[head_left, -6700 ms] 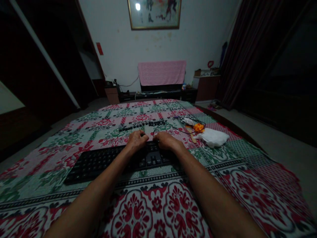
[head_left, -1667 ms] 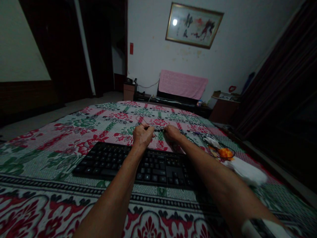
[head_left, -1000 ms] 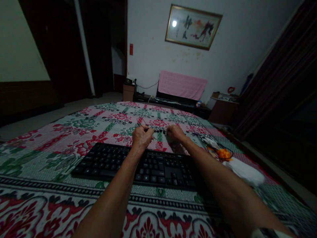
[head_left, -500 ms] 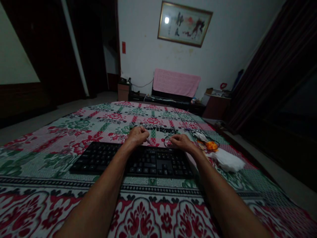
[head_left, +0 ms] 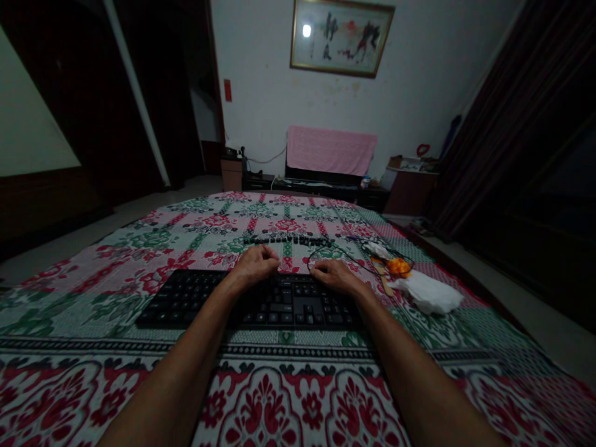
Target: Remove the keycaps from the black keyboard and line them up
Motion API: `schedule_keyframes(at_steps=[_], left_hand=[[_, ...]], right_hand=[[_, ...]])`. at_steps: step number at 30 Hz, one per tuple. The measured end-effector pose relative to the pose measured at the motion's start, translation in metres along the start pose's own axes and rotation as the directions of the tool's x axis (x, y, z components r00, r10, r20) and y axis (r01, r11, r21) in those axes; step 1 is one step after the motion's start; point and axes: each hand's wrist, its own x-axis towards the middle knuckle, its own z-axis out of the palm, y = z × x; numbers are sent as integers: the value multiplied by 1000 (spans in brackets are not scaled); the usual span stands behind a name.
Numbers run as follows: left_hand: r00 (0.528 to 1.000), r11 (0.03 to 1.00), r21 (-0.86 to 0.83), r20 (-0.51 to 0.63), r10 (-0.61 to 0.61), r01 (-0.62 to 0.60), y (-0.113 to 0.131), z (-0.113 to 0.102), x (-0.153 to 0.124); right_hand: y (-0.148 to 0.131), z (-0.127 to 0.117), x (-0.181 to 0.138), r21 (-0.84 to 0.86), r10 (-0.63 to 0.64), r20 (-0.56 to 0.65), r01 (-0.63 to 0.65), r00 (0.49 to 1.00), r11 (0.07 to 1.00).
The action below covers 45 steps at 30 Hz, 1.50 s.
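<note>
A black keyboard [head_left: 200,301] lies across the flowered bedspread [head_left: 116,261] in front of me. My left hand [head_left: 254,264] rests at the keyboard's far edge, its fingers curled into a pinch; what it holds is too small to name. My right hand [head_left: 335,274] lies low on the keyboard's right end with the fingers bent down onto the keys. Just beyond both hands a row of loose black keycaps [head_left: 286,239] is lined up on the cloth. A thin black cable [head_left: 344,256] loops to the right of the hands.
A white cloth [head_left: 428,293], an orange object [head_left: 398,266] and a wooden stick [head_left: 382,280] lie at the right. Beyond the bed stand a pink-draped screen [head_left: 330,149] on a low cabinet, a framed picture [head_left: 341,36] and dark curtains [head_left: 512,124].
Both hands have drawn back from the row of keycaps to the keyboard's far edge. The right hand came down onto the keys. My view has swung a little to the right.
</note>
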Motion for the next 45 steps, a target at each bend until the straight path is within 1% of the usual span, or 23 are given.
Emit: schedule_keyframes(at_steps=[5, 7, 9, 12, 14, 19, 23, 27, 30, 35, 39, 42, 44, 45], left_hand=[[990, 994, -106, 139, 12, 3, 4, 2, -6], [984, 992, -122, 180, 12, 11, 4, 2, -7], [980, 995, -100, 198, 2, 18, 5, 2, -8], [976, 1000, -16, 218, 0, 4, 7, 1, -8], [974, 997, 62, 223, 28, -43, 9, 0, -9], [967, 947, 241, 192, 169, -213, 19, 3, -13], [961, 917, 300, 167, 221, -263, 22, 9, -13], [957, 906, 314, 155, 247, -285, 16, 9, -8], [959, 924, 275, 173, 224, -265, 10, 6, -6], [963, 991, 38, 245, 113, -126, 1, 2, -4], [956, 995, -85, 283, 75, -53, -4, 1, -2], [963, 979, -202, 269, 29, 27, -5, -1, -2], [963, 978, -208, 269, 26, 31, -4, -3, -2], [960, 985, -173, 277, 37, 12, -4, -3, -2]], right_hand=[[3, 3, 0, 4, -29, 3, 29, 1000, 1000], [4, 4, 0, 10, -24, 4, 24, 1000, 1000], [4, 5, 0, 8, -13, -1, 13, 1000, 1000], [3, 5, 0, -8, -2, -23, 2, 1000, 1000], [3, 5, 0, -15, -5, -36, 4, 999, 1000], [5, 7, 1, -12, -17, -46, 17, 999, 1000], [6, 8, 1, -13, -16, -40, 15, 999, 1000], [3, 6, 0, -45, -14, -42, 12, 999, 999], [0, 5, -1, -67, -11, -34, 9, 999, 998], [1, 7, -1, -62, 2, -43, -5, 999, 998], [2, 8, -1, -55, 2, -54, -5, 999, 998], [1, 7, -1, -59, -11, -50, 8, 999, 998], [0, 7, 0, -57, -13, -40, 10, 999, 998], [0, 7, 0, -52, -12, -37, 10, 999, 999]])
